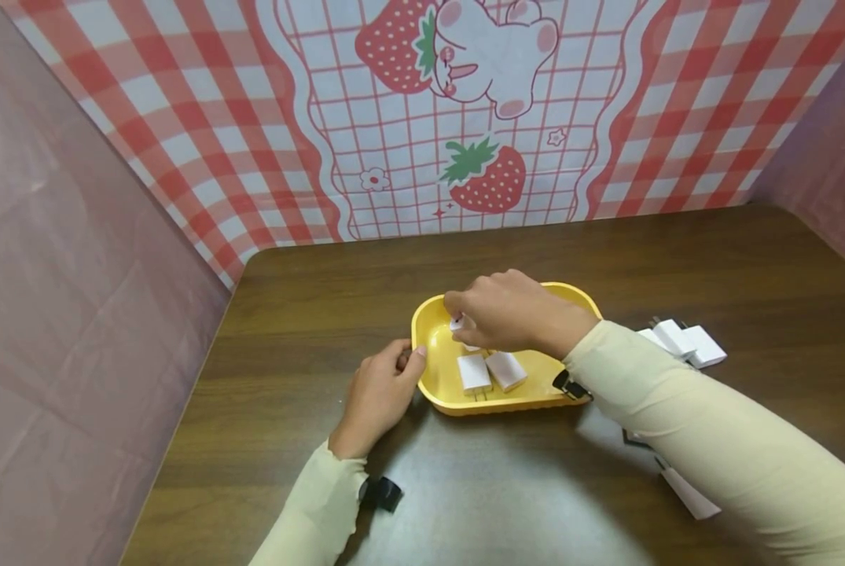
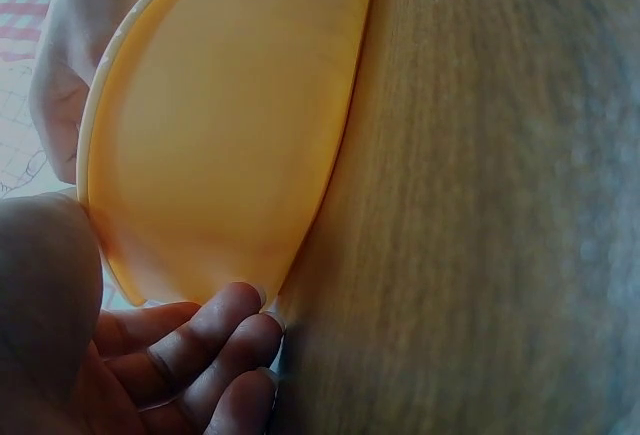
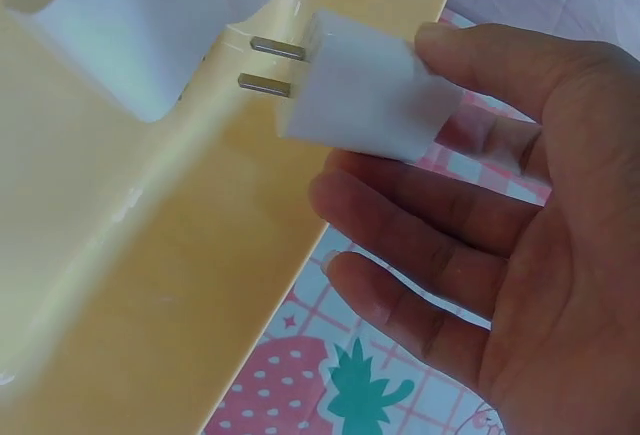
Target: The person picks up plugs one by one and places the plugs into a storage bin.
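Observation:
A yellow plastic basket [image 1: 436,365] stands on the wooden table. My left hand [image 1: 380,393] grips its left end, thumb at the rim and fingertips against the outer wall low down, as the left wrist view shows. Over the basket, my right hand [image 1: 517,314] pinches a white charger plug [image 3: 370,85] between thumb and fingers, its two metal prongs pointing away from the palm. Two white chargers, one on the left [image 1: 475,373] and one on the right [image 1: 506,370], lie side by side on the basket floor. Another is partly hidden under the right hand.
Right of the basket lies a cluster of white chargers [image 1: 673,338], partly behind the right sleeve. Nearer the front, another white charger [image 1: 687,491] lies beside that forearm. A checked strawberry cloth [image 1: 252,118] hangs behind the table.

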`<state>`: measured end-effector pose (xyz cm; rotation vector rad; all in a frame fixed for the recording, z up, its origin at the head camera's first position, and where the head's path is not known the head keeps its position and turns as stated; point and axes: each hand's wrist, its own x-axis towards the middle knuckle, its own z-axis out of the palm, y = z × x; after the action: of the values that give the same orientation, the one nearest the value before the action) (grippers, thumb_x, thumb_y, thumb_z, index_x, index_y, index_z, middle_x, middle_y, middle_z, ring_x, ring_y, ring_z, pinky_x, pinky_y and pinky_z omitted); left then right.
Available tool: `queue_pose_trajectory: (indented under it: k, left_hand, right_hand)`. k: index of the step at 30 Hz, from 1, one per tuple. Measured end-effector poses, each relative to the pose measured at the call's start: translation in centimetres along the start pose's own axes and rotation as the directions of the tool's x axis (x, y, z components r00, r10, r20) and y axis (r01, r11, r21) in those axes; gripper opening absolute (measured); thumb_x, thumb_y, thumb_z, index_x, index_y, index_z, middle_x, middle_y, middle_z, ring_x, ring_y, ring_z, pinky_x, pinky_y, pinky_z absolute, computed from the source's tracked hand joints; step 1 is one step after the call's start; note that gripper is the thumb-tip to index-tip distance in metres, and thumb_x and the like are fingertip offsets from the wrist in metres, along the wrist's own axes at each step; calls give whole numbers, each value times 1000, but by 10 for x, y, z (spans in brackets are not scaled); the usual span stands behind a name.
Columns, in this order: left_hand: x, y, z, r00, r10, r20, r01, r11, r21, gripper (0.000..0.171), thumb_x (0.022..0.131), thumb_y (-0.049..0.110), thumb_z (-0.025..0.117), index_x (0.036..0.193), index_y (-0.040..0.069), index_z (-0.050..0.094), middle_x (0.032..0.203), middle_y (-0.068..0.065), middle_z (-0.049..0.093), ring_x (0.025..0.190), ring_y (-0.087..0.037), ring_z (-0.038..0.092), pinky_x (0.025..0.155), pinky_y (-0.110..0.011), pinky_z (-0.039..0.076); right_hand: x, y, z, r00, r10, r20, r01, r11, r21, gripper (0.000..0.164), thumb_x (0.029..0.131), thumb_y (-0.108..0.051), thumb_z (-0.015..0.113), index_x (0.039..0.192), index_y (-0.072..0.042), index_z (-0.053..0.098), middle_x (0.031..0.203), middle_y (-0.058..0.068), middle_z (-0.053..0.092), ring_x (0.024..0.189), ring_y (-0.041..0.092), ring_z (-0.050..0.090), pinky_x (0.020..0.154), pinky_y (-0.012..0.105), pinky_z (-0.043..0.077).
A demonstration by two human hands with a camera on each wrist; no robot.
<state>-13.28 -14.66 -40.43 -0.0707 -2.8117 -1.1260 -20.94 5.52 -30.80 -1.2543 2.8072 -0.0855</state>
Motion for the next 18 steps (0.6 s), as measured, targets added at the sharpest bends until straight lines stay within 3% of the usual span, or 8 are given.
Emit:
queue_pose_trajectory:
  k: [11,18]
  left_hand:
    - [0,-1,1,1000,10,-4,-10,1000,-10,33,99,41,56,113,15,72,76,8,59,70,-15,56,66,-36,46]
    - [1,-1,1,1000,10,-9,-10,1000,-8,33,99,41,56,112,15,72,76,8,59,71,-15,57,66,-36,46]
  right_hand:
    - [2,-3,1,996,-14,83,16,1000,-18,19,91,-34,72,101,-18,68,75,-5,61,60,15,52,54,34,43]
    - [2,-3,0,992,-25,125,21,999,32,25,93,-31,69,114,-18,71,90,-1,69,71,16,60,64,41,51]
